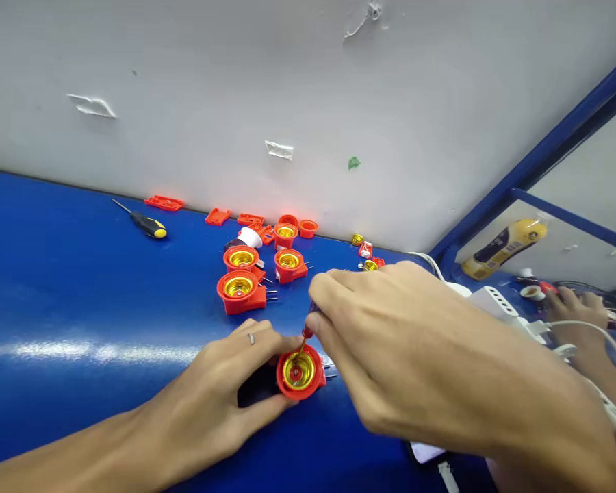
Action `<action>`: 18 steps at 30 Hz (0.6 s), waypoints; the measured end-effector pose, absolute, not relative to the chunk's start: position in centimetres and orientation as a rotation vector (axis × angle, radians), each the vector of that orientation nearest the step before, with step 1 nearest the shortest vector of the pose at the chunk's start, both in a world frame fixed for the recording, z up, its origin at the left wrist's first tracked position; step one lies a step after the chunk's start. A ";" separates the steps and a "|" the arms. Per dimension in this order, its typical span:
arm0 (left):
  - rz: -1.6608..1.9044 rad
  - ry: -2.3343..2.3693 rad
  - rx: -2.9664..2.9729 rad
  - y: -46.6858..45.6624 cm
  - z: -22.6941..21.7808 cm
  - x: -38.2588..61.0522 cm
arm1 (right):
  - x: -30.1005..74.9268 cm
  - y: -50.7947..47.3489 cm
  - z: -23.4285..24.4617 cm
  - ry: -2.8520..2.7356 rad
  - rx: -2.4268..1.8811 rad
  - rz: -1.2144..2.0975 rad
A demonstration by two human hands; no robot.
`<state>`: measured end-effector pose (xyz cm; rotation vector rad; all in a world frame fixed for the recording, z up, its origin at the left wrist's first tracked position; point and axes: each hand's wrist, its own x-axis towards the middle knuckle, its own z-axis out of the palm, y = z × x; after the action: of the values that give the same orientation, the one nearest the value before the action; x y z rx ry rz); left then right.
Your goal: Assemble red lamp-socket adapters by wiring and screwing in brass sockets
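Observation:
A red plug-in lamp socket (315,390) with a gold threaded inside rests on the blue table, its metal prongs pointing right. My left hand (226,383), a ring on one finger, grips it from the left between thumb and fingers. My right hand (390,342) is closed around a small screwdriver (306,333) with a dark red handle. Its shaft reaches down into the gold shell; the tip's exact contact is hard to make out. Behind my hands stand several similar lamp sockets (241,301), also red with gold threads.
A black and yellow screwdriver (148,223) lies at the left. Red plastic pieces (218,217) and gold threaded shells (357,239) sit along the wall. To the right are a white power strip (497,301) with cables, a yellow bottle (506,248), and another person's hand (578,315).

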<state>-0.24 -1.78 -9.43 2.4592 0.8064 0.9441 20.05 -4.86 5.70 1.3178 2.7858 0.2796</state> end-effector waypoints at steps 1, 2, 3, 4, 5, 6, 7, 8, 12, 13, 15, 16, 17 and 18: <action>0.952 0.811 2.458 -1.8 -9.4 -0.2 | 20.2 -4.8 5.8 2.774 1.336 0.208; 0.964 0.808 2.457 -1.8 -9.5 -0.2 | 20.3 -4.8 5.9 2.768 1.350 0.167; 0.972 0.806 2.455 -1.7 -9.5 -0.1 | 20.5 -4.7 5.9 2.774 1.347 0.154; 0.977 0.802 2.454 -1.7 -9.5 -0.1 | 20.6 -4.6 5.9 2.795 1.328 0.165; 0.980 0.796 2.455 -1.7 -9.5 -0.1 | 20.7 -4.5 5.9 2.819 1.314 0.193; 0.979 0.793 2.456 -1.7 -9.5 -0.1 | 20.8 -4.4 5.8 2.841 1.302 0.233; 0.972 0.793 2.457 -1.6 -9.5 -0.1 | 20.9 -4.3 5.7 2.873 1.297 0.278; 0.963 0.796 2.459 -1.6 -9.5 -0.2 | 20.9 -4.2 5.6 2.913 1.294 0.323; 0.935 0.809 2.462 -1.6 -9.4 -0.3 | 21.1 -4.2 5.1 2.958 1.269 0.456; 0.932 0.812 2.462 -1.6 -9.4 -0.3 | 21.2 -4.1 5.0 2.938 1.275 0.460; 0.923 0.817 2.462 -1.6 -9.4 -0.3 | 21.2 -3.7 4.6 2.922 1.285 0.424; 0.921 0.818 2.462 -1.6 -9.4 -0.4 | 21.2 -3.5 4.4 2.950 1.284 0.397; 0.918 0.816 2.462 -1.6 -9.4 -0.4 | 21.2 -3.2 4.2 2.975 1.293 0.374; 0.914 0.817 2.462 -1.6 -9.5 -0.4 | 21.2 -2.9 4.1 3.002 1.301 0.340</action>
<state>-0.40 -1.59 -9.48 2.4620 0.8167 0.9142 21.21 -2.88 4.08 1.3011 3.0025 0.3404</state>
